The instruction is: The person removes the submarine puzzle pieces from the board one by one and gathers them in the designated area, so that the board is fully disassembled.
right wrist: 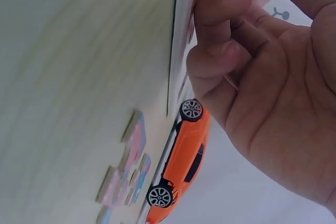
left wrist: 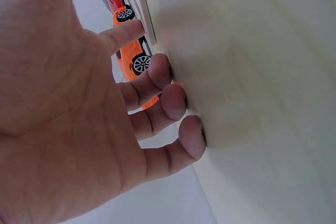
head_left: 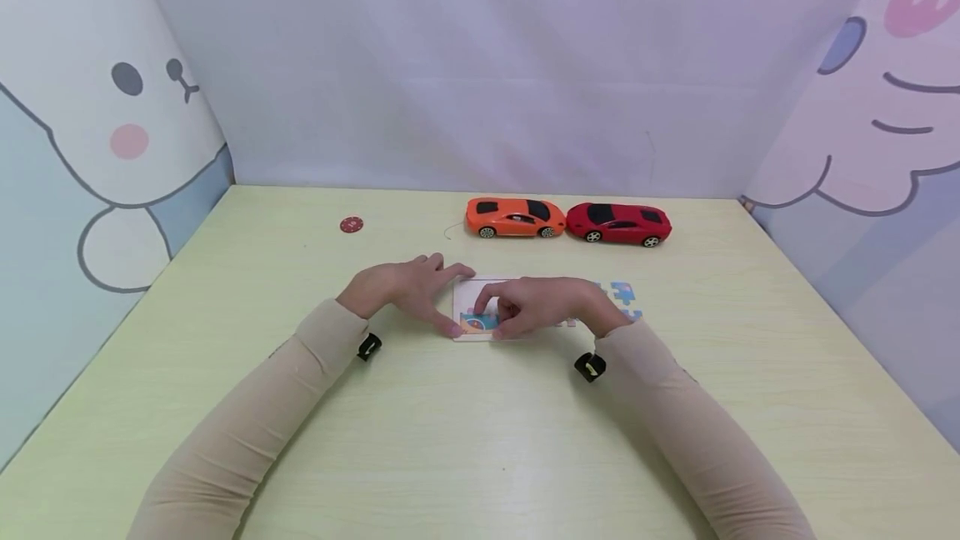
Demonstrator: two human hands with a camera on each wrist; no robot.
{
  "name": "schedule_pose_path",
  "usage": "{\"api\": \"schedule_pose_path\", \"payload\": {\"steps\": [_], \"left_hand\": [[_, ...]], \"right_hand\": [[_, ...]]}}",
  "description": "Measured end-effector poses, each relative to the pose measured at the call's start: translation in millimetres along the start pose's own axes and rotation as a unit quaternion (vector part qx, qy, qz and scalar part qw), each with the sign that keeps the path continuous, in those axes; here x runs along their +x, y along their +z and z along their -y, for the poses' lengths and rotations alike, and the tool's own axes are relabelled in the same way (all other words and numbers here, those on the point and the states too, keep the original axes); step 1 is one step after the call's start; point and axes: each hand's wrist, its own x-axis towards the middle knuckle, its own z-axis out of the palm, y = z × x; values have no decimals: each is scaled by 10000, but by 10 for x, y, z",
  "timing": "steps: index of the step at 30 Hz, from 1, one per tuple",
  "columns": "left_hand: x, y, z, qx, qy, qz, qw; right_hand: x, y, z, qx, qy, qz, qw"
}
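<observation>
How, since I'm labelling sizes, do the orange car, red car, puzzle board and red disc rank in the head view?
1. Orange car, red car: look alike. Puzzle board: partly hidden, unsure against the cars.
2. Red disc: smallest.

The red disc [head_left: 351, 224] on the table [head_left: 480, 440] carries a pale central marking, too small to read reliably. Legible text, labels, brands or numbers: none.

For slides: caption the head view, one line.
Left hand at a white rectangular puzzle board, right hand over its blue-and-orange jigsaw piece; orange toy car and red toy car behind.
</observation>
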Motion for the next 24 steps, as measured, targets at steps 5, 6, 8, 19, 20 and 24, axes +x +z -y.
{"api": "schedule_pose_path", "payload": {"steps": [5, 6, 8, 19, 20, 24], "left_hand": [[0, -7, 4, -36, -12, 1, 10000], [2, -5, 5, -39, -15, 1, 10000], [6, -1, 7, -55, -16, 5, 10000], [10, 5, -2, -21, 51, -9, 10000], [9, 4, -2, -18, 50, -9, 10000], [4, 7, 5, -48, 41, 4, 10000]], "right_hand": [[21, 20, 19, -78, -68, -14, 9999], [27, 27, 20, -114, -70, -29, 9999], [34, 37, 26, -164, -60, -56, 9998], [57, 88, 55, -317, -88, -234, 9992], [62, 93, 58, -312, -37, -262, 9992], [87, 113, 63, -314, 128, -334, 9989]]}}
